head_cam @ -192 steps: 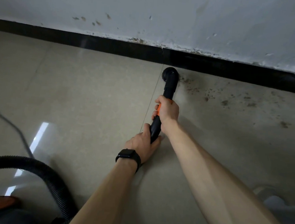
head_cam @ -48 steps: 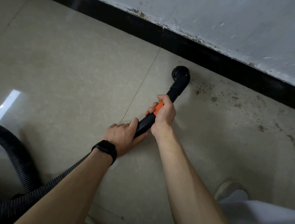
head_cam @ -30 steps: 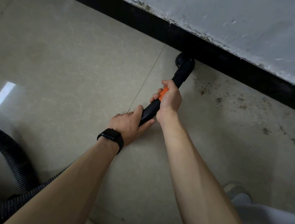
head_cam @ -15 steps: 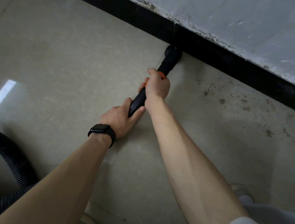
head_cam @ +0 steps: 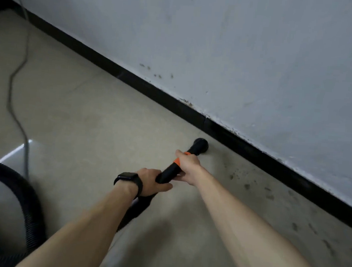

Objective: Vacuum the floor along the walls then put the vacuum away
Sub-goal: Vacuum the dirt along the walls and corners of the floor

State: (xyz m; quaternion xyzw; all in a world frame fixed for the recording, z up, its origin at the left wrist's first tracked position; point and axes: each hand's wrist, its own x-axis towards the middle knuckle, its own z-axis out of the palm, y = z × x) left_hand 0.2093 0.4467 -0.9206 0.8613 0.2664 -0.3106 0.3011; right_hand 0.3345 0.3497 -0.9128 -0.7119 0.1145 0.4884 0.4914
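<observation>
Vacuum wand (head_cam: 168,174) rigid, looks light; hose (head_cam: 31,206) flexible, will drag. Right hand (head_cam: 189,166) fingers curled round wand at orange collar (head_cam: 177,160), left hand (head_cam: 152,181) gripping lower end. Brush head (head_cam: 200,145) on floor (head_cam: 88,116), just beside baseboard (head_cam: 253,153).

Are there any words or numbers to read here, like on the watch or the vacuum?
No words, numbers or signs can be read here.
The watch: dark screen, nothing shows.
The wand: plain black with an orange band, no label in view.
The hose: blurred, no print visible.
The wall: only stains and chips, no writing.
</observation>
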